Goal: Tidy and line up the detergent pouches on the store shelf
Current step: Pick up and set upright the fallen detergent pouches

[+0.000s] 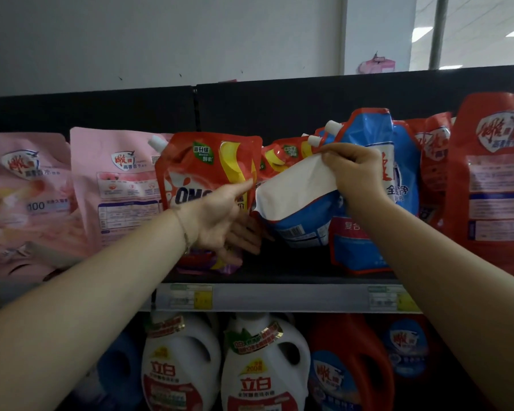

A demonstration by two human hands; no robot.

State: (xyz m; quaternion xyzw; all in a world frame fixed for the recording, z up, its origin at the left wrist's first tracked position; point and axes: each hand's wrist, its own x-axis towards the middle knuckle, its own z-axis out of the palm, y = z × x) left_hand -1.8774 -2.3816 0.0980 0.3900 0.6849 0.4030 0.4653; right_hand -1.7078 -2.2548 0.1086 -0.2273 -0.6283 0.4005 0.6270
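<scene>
Detergent pouches stand in a row on the upper shelf (279, 295). My right hand (356, 170) grips a blue and white pouch (297, 200) by its white bottom gusset, holding it tilted above the shelf. My left hand (226, 215) reaches in under that pouch with fingers spread, its thumb against the red OMO pouch (202, 179). Behind the lifted pouch lean more red OMO pouches (282, 155). A blue pouch (368, 134) with a white spout stands just right of my right hand.
Two pink pouches (119, 185) stand at the left and tall red pouches (490, 185) at the right. Below the shelf edge with price tags (190, 296) are white detergent bottles (264, 369) and a red bottle (350, 366). A dark back panel rises behind the shelf.
</scene>
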